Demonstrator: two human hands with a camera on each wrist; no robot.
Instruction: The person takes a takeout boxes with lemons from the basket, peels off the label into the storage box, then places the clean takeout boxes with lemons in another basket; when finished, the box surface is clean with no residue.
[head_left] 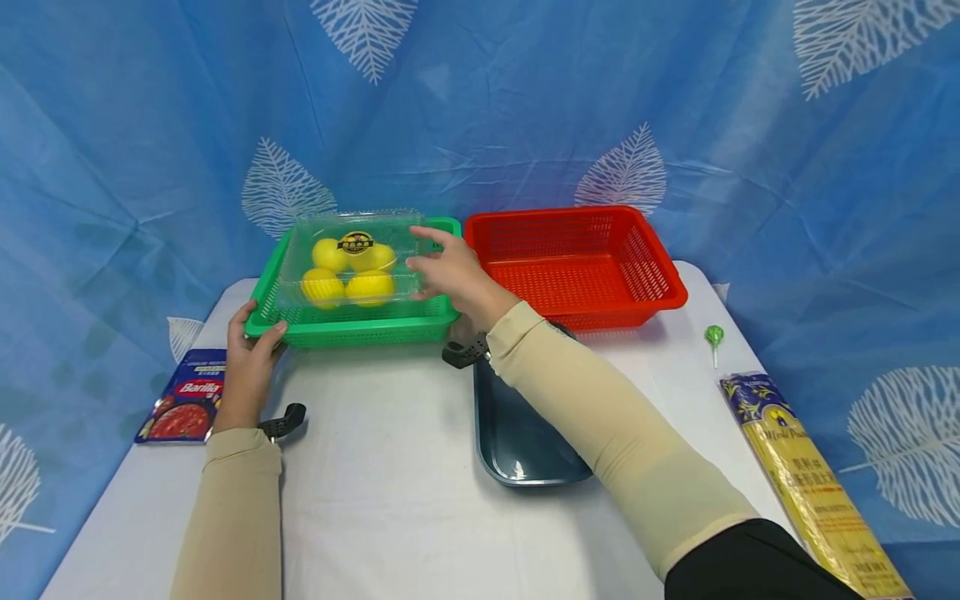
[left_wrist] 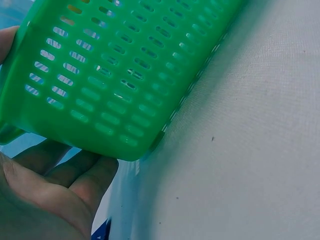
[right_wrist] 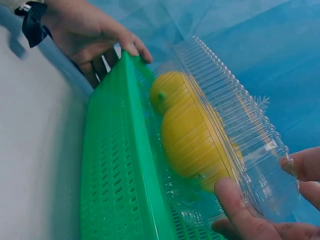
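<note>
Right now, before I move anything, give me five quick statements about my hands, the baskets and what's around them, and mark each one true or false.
1. The left hand grips the green basket at a corner. True.
2. The right hand holds the clear box. True.
3. The clear box has nothing inside. False: four yellow fruits show in it.
4. In the head view, the red basket stands to the right of the green basket. True.
5. Nothing lies to the right of the red basket. False: the green lollipop does.
</note>
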